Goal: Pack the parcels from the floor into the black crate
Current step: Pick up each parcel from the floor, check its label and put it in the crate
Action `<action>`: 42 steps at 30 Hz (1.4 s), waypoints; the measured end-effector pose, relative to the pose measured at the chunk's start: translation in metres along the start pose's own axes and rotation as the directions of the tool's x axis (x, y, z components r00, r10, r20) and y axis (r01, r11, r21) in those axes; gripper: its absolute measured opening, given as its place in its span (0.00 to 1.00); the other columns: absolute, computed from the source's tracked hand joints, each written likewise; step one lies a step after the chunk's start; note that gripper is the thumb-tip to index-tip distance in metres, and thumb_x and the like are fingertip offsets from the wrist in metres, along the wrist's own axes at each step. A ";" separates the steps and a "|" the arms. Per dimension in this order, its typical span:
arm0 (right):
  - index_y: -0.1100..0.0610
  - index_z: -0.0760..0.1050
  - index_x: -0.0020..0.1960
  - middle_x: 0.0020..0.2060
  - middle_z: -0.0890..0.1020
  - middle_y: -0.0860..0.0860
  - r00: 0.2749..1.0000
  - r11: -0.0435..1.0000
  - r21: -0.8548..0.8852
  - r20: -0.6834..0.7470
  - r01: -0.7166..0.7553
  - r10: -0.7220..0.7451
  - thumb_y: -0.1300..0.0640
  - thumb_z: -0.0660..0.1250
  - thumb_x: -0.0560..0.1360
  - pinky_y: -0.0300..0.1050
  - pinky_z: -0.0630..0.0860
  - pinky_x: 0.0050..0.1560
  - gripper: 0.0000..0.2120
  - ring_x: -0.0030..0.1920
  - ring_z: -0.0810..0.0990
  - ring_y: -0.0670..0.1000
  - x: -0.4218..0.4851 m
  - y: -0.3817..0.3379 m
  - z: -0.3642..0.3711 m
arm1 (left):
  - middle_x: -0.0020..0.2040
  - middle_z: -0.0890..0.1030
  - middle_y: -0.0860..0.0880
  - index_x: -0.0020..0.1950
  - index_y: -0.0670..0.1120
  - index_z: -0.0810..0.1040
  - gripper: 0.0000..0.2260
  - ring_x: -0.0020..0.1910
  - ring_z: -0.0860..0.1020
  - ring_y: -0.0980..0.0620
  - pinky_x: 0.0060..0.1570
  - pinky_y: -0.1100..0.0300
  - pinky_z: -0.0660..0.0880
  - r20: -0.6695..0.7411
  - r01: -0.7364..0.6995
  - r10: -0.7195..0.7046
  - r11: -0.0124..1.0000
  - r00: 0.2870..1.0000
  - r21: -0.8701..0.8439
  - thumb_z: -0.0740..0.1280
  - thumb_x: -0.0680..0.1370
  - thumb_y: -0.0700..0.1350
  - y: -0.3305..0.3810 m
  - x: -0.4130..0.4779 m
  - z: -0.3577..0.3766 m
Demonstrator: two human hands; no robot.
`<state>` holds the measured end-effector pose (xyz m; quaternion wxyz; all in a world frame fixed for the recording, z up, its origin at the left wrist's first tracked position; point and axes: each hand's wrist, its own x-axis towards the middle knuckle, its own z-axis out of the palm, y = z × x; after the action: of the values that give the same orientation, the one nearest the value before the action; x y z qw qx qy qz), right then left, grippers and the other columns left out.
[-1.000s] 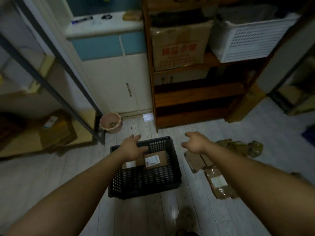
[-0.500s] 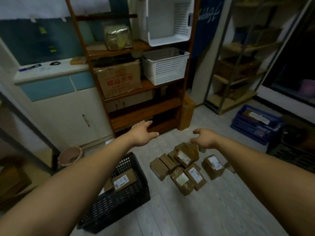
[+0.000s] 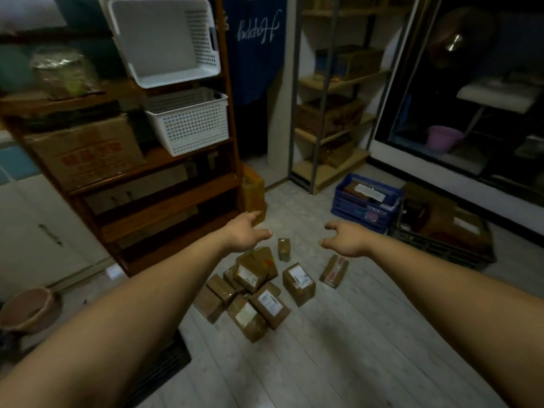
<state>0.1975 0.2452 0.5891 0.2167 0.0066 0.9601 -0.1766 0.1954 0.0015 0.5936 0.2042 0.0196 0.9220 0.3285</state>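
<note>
Head view: my left hand [image 3: 245,232] and right hand [image 3: 344,238] hang empty, fingers loosely spread, above the parcels [image 3: 256,293] heaped on the floor [image 3: 353,334]. Open planks run from the heap's right edge to the blue crate [image 3: 365,207]. Only a corner of the black crate [image 3: 166,362] shows, bottom left under my left forearm.

The room is dim, with a murky greenish cast. The pale plank floor [image 3: 338,343] takes the most light and fades to dark corners. A small glint shows in the dark glass door [image 3: 426,83]. The brown wooden shelf unit [image 3: 176,198] leans and bows with wide-angle distortion. The brown taped parcels [image 3: 266,301] look soft, their labels unreadable.
</note>
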 end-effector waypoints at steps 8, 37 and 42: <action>0.53 0.58 0.76 0.74 0.63 0.54 0.998 0.998 0.068 0.056 0.010 -0.014 0.46 0.63 0.77 0.48 0.65 0.68 0.31 0.71 0.65 0.56 0.075 0.039 -0.012 | 0.78 0.50 0.47 0.77 0.52 0.53 0.33 0.77 0.52 0.45 0.73 0.50 0.54 0.029 0.033 -0.034 0.999 0.999 0.030 0.63 0.77 0.57 0.020 0.086 0.022; 0.53 0.61 0.74 0.67 0.73 0.55 0.875 0.998 0.037 0.481 0.043 -0.055 0.47 0.64 0.74 0.51 0.70 0.66 0.30 0.65 0.73 0.57 0.411 0.219 0.047 | 0.72 0.66 0.45 0.76 0.46 0.57 0.28 0.62 0.72 0.49 0.56 0.64 0.67 0.038 0.480 -0.509 0.781 0.860 -0.400 0.64 0.79 0.46 0.000 0.331 0.197; 0.55 0.54 0.77 0.72 0.66 0.57 0.876 0.996 0.079 0.475 0.046 -0.078 0.50 0.63 0.78 0.49 0.69 0.63 0.31 0.68 0.69 0.58 0.460 0.242 0.133 | 0.74 0.64 0.46 0.76 0.48 0.59 0.31 0.69 0.67 0.45 0.67 0.57 0.65 0.057 0.522 -0.546 0.758 0.836 -0.392 0.68 0.76 0.50 -0.068 0.385 0.291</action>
<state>-0.1428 0.3974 0.2029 0.4406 -0.0607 0.8704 -0.2110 -0.0377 0.1873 0.2078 0.2607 -0.2952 0.8100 0.4344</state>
